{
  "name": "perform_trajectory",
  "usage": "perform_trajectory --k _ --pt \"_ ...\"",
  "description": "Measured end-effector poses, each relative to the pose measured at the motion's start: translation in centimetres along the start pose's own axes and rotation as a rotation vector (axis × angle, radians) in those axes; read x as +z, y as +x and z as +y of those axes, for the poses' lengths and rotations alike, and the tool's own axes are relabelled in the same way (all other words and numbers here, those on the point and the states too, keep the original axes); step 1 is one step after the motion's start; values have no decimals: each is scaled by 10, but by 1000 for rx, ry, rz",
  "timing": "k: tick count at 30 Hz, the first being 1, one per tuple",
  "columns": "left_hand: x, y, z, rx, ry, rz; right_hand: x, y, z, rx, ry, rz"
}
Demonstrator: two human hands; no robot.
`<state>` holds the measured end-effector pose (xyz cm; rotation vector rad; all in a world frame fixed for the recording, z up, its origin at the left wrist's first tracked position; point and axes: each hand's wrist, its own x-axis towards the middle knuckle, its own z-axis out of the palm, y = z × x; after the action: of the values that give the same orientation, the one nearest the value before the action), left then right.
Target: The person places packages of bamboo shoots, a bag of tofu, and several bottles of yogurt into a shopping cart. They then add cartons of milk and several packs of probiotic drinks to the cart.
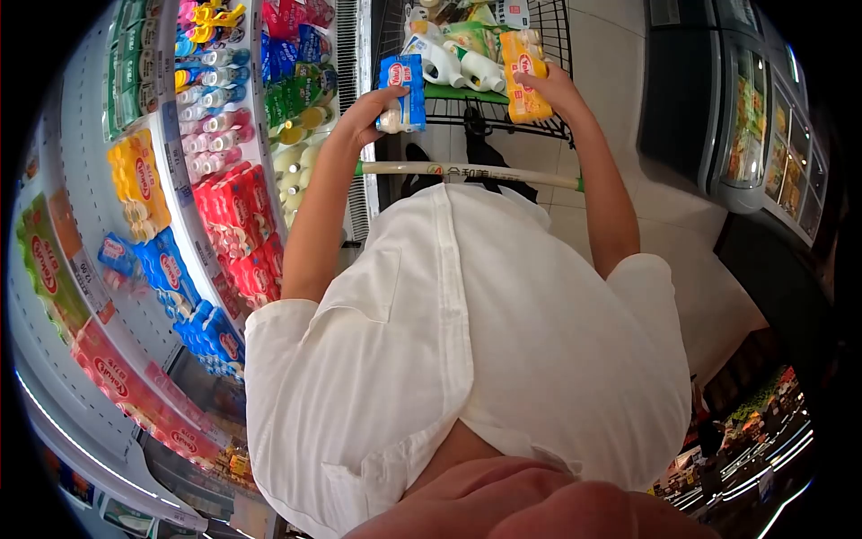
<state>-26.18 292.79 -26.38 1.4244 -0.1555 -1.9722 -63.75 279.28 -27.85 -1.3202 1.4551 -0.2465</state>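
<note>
My left hand (363,117) is closed around a blue Yakult multipack (409,79), its bottle ends facing me. In my right hand (555,90) is a yellow-orange Yakult multipack (523,63), gripped by its outer side. Both packs are held up, apart from each other, above the near end of a shopping cart (564,121). Between them, white jugs (440,65) and several packaged goods lie inside the cart. The cart's handle bar (467,171) runs across in front of my shirt, with neither hand on it.
To the left stands a chilled shelf with red multipacks (235,211), yellow packs (139,184), blue packs (171,269) and small bottles (215,99). On the right is a dark freezer cabinet (696,117) with glass doors. Tiled floor (611,54) lies between cart and freezer.
</note>
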Motion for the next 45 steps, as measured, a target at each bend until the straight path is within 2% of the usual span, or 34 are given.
perform_trajectory --k 1,5,8,9,11,12,14,17,19,21,23,25,27,29,32,36,37,39,42,43,45 --pt "3 7 3 4 -3 7 7 26 7 59 188 -154" --pt "10 56 4 -68 24 -8 39 124 47 182 135 -204" --pt "17 108 1 -114 200 157 44 157 40 220 -113 -134" --pt "40 107 8 -110 154 184 44 168 39 220 -114 -137" --pt "62 132 12 -84 53 201 42 189 41 91 -431 -55" --pt "72 146 15 -89 41 228 42 197 40 93 -431 -58" --pt "75 193 10 -81 13 238 41 211 34 106 -662 -33" --pt "91 234 8 -12 -59 257 44 212 14 189 -637 65" --pt "89 262 3 80 -167 230 41 207 11 200 -586 55" --pt "82 273 -5 75 -149 272 41 199 21 127 -477 131" --pt "61 290 -21 -86 -124 318 44 194 42 42 -495 150" --pt "71 271 -19 -74 -162 290 46 188 43 -62 -508 172" --pt "81 244 -27 -61 -205 270 51 164 41 -272 -463 257" --pt "89 213 -34 71 -210 116 48 146 47 -301 -490 216" --pt "101 160 -44 112 62 182 51 128 76 -485 -709 173" --pt "100 90 -74 290 397 317 48 99 82 -538 -924 89" --pt "94 94 -95 470 320 280 45 96 83 -531 -949 71" --pt "106 43 -85 476 334 303 40 81 67 -524 -933 11" --pt "108 12 -110 639 346 369 40 65 51 -618 -941 -112" --pt "110 -14 -108 544 273 337 42 56 42 -632 -872 -202" --pt "100 -21 -134 691 373 382 52 36 24 -667 -824 -311"
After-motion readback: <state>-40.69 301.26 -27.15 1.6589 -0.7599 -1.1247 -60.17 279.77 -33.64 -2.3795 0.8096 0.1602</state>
